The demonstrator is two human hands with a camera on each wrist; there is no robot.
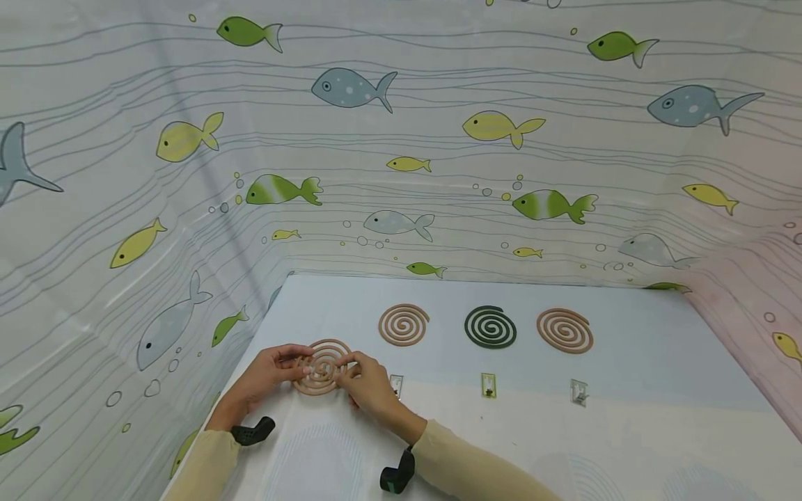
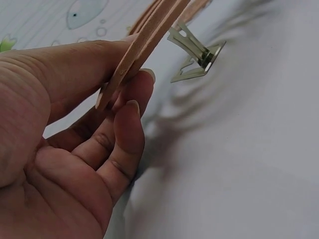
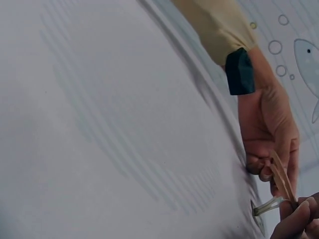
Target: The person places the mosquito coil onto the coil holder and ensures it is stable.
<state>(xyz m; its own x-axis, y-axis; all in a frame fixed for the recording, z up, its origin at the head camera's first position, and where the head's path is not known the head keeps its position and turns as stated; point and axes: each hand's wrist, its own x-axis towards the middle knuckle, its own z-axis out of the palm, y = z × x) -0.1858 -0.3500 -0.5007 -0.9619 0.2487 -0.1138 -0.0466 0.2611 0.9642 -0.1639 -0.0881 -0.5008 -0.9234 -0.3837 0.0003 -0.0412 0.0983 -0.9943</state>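
Observation:
Both hands hold one tan spiral coil (image 1: 322, 367) above the table's left side. My left hand (image 1: 271, 372) pinches its left rim between thumb and fingers; in the left wrist view the coil (image 2: 144, 42) runs edge-on through that pinch. My right hand (image 1: 363, 379) pinches the coil's right edge, its fingertips (image 3: 299, 219) showing at the corner of the right wrist view. A small bent metal stand (image 2: 195, 55) sits on the table just under the coil (image 3: 281, 179), and the stand (image 3: 266, 206) nearly touches it.
Three more coils lie in a row farther back: tan (image 1: 404, 324), dark green (image 1: 490, 326), tan (image 1: 564, 330). In front of them lie three metal stands (image 1: 396, 384), (image 1: 488, 385), (image 1: 579, 392). A fish-print curtain (image 1: 188, 209) walls the table on all sides.

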